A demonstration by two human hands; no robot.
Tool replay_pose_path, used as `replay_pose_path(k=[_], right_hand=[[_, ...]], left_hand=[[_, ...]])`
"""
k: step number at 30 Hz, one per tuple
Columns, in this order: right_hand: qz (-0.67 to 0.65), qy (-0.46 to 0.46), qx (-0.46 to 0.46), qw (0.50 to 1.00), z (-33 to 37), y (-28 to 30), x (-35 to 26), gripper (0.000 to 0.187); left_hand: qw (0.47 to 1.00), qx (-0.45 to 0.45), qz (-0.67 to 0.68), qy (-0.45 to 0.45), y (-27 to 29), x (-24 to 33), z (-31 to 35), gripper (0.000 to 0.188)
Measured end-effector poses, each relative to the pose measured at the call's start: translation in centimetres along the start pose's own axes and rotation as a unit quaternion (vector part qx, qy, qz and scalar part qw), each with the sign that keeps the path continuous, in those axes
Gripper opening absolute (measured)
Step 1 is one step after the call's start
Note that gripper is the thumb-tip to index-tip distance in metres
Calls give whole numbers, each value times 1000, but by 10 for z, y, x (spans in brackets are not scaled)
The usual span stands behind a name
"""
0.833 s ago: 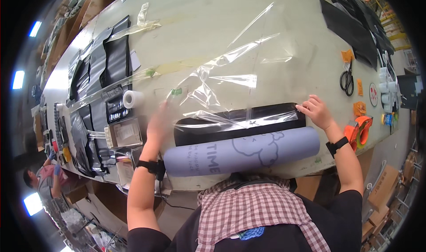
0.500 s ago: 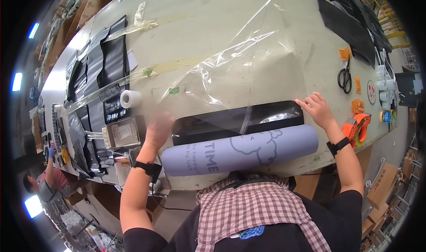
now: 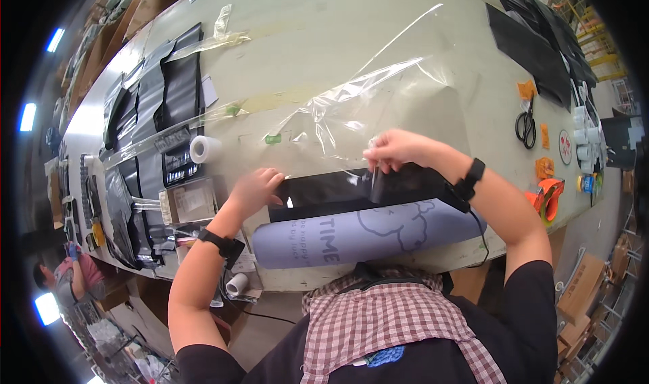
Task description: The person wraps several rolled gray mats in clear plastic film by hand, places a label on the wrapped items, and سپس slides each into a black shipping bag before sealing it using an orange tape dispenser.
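Lavender rolled mat (image 3: 351, 238) at lower centre, right hand (image 3: 397, 149) pinching clear film (image 3: 321, 110) mid-frame, left hand (image 3: 255, 192) part-open, empty, beside black sheet (image 3: 318, 196).

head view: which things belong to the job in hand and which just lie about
Seemingly in use: lilac printed cylindrical roll, flat black plastic sheet, shiny clear plastic film.

Apparently lying about: black-handled scissors, orange tape dispenser, round white patterned disc.

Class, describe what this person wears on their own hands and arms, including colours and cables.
The left hand and right hand are ungloved. Around each wrist is a black strap with a small dark block and a thin dark cable. The black sleeves are short.
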State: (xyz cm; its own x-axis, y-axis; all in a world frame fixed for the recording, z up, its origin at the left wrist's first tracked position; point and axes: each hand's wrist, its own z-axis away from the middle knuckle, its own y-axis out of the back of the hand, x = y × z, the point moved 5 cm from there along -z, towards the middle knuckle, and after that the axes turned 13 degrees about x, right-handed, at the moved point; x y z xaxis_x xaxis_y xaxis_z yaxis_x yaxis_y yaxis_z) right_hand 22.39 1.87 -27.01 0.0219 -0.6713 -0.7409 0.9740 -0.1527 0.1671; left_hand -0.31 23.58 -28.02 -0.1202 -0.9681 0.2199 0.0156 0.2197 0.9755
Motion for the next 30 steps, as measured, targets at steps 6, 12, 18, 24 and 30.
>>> replay_pose_path(k=[6, 12, 18, 24, 30], right_hand=[[-476, 134, 96, 864, -80, 26, -111, 40], [-399, 146, 233, 875, -78, 15, -148, 64], [382, 327, 243, 830, 100, -47, -49, 46], [532, 295, 295, 737, 178, -127, 55, 69], [399, 296, 398, 771, 131, -83, 14, 62]], left_hand=[[999, 7, -26, -30, 4, 3, 6, 67], [996, -57, -72, 14, 15, 9, -18, 103], [982, -85, -127, 111, 22, 1, -12, 121], [972, -112, -113, 174, 23, -1, -22, 132], [983, -49, -102, 146, 11, -18, -7, 109]])
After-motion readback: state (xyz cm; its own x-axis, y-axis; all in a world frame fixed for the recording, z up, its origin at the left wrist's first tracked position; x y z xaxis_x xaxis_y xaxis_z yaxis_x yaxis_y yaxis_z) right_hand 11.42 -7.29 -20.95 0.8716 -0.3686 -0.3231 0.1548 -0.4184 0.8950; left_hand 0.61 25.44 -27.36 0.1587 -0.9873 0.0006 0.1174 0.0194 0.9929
